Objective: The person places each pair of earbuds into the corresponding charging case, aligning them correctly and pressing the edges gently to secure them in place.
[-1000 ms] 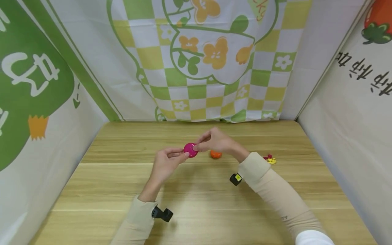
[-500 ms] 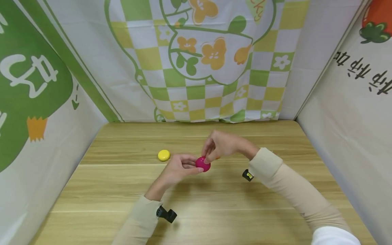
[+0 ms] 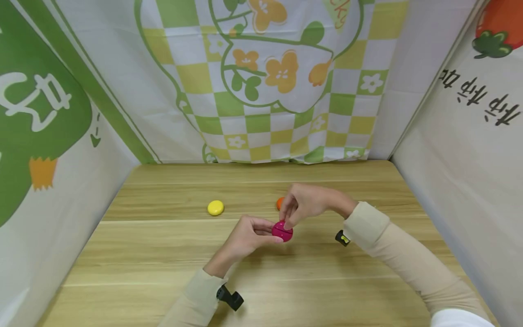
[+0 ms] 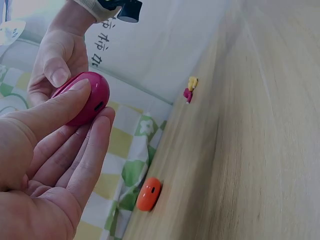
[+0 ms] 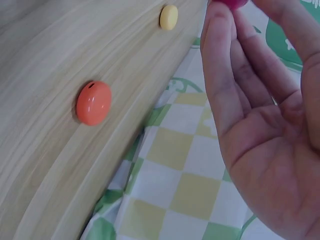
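Note:
A glossy magenta earbud case (image 3: pixel 281 235) is held up over the table between both hands, a dark seam line showing across its face in the head view. My left hand (image 3: pixel 242 240) grips it from the left, thumb on the near side and fingers behind. From the far right, my right hand (image 3: pixel 307 203) pinches the case's upper edge between thumb and fingers. The left wrist view shows a small port slot in the case's side (image 4: pixel 100 97). In the right wrist view only a sliver of the case shows at the top edge.
An orange case (image 5: pixel 94 103) lies on the table (image 3: pixel 163 254) behind my right hand, partly hidden in the head view. A yellow case (image 3: pixel 215 207) lies further left. Small yellow (image 4: pixel 193 82) and magenta earbuds (image 4: pixel 187 94) lie near the right wall. Printed curtains enclose the table.
Both hands have moved right and nearer with the magenta case, uncovering the yellow case on the table. The case has turned, and its seam line now shows.

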The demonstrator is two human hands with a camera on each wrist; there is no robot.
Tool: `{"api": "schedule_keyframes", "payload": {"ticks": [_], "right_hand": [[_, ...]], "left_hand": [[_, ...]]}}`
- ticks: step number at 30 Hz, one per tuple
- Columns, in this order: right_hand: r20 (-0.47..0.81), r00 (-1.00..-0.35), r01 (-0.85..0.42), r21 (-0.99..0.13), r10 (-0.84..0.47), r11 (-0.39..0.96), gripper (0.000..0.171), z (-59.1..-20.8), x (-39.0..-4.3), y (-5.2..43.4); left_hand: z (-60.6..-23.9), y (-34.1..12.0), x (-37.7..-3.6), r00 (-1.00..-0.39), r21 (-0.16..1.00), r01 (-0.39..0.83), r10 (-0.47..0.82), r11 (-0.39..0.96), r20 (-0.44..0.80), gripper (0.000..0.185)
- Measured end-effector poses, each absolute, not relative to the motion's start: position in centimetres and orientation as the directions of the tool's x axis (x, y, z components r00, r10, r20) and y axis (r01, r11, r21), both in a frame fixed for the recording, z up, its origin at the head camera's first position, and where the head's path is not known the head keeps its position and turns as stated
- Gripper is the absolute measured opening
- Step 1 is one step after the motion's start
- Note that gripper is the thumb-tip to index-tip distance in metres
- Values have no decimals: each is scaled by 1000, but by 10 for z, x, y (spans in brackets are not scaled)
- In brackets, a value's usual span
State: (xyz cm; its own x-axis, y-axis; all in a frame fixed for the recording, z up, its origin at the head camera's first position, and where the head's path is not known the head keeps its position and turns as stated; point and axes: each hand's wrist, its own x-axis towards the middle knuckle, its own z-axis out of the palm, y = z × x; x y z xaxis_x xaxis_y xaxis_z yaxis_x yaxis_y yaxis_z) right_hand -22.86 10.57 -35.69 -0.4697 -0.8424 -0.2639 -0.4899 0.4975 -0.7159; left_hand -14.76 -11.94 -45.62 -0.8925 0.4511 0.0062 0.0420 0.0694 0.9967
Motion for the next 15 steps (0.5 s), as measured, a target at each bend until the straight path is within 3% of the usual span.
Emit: {"api": "schedule_keyframes", "payload": {"ticks": [15], "right_hand": [[-350,-375,-212,-869,-858,447,17,-368,-246,135]], "left_hand": [[-448,-106,-139,-885,999,42,463,-17,46,35]]}}
